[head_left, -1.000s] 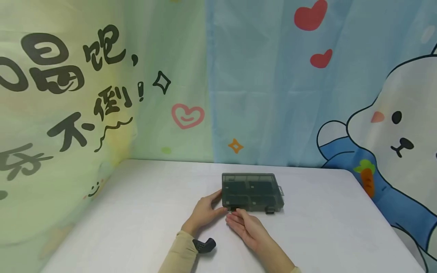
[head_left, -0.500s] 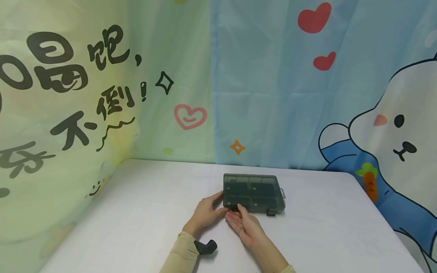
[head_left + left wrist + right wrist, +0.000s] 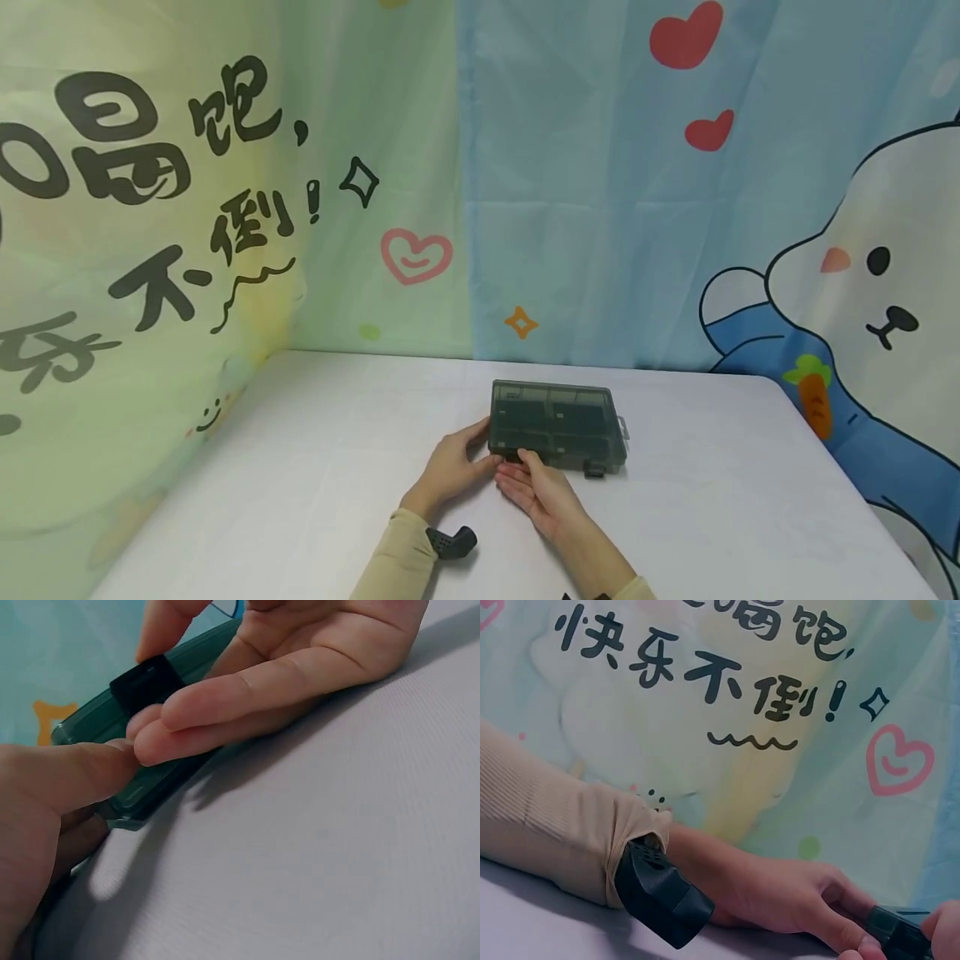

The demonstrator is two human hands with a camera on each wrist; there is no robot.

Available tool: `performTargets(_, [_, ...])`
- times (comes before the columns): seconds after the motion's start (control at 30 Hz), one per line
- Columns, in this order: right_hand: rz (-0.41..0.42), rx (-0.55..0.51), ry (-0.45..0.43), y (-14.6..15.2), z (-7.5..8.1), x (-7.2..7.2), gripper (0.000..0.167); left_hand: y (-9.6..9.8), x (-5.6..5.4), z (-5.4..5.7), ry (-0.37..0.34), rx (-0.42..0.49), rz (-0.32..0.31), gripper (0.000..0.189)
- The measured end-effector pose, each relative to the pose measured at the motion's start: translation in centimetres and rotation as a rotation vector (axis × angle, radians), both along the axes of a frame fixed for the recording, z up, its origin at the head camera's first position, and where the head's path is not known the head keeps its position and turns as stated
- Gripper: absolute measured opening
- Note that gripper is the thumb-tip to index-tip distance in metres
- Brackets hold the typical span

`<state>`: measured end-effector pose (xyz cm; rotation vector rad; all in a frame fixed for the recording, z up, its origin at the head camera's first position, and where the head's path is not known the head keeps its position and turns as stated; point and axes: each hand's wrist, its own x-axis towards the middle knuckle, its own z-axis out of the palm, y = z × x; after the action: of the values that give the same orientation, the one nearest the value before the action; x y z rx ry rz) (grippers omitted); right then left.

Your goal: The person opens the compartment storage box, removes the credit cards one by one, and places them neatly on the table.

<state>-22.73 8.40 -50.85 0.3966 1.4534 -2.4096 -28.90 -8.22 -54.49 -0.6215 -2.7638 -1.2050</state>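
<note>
A dark green, see-through plastic compartment box point(image 3: 558, 417) lies on the white table, lid down, in the head view. My left hand point(image 3: 452, 468) grips its near left corner, thumb at the front and fingers along the left side. At the front my right hand point(image 3: 545, 497) holds the left black latch point(image 3: 146, 681), its thumb tip on the latch's upper edge and its fingers below. In the left wrist view those right fingers touch the left thumb point(image 3: 82, 776). A second black latch point(image 3: 594, 470) sits farther right on the front edge, untouched.
A black wrist camera point(image 3: 453, 543) is strapped at the left sleeve point(image 3: 393, 554). Behind the white table point(image 3: 315, 467) hangs a printed curtain point(image 3: 555, 167) with hearts, lettering and a white cartoon animal.
My right thumb has moved up a little onto the latch's upper edge. The left hand keeps its grip on the corner, and the lid stays down.
</note>
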Motion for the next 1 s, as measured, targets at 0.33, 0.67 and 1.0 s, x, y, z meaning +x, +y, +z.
performTargets(0.33, [0.072, 0.033, -0.008, 0.08, 0.05, -0.17, 0.037, -0.34, 0.01, 0.21, 0.014, 0.041, -0.057, 0.072])
performTargets(0.67, [0.12, 0.042, 0.007, 0.31, -0.06, -0.12, 0.039, -0.55, -0.14, -0.12, -0.022, 0.028, -0.037, 0.075])
performTargets(1.0, [0.144, 0.044, -0.001, 0.44, -0.2, -0.21, 0.044, -0.64, -0.04, 0.01, -0.048, 0.033, -0.026, 0.075])
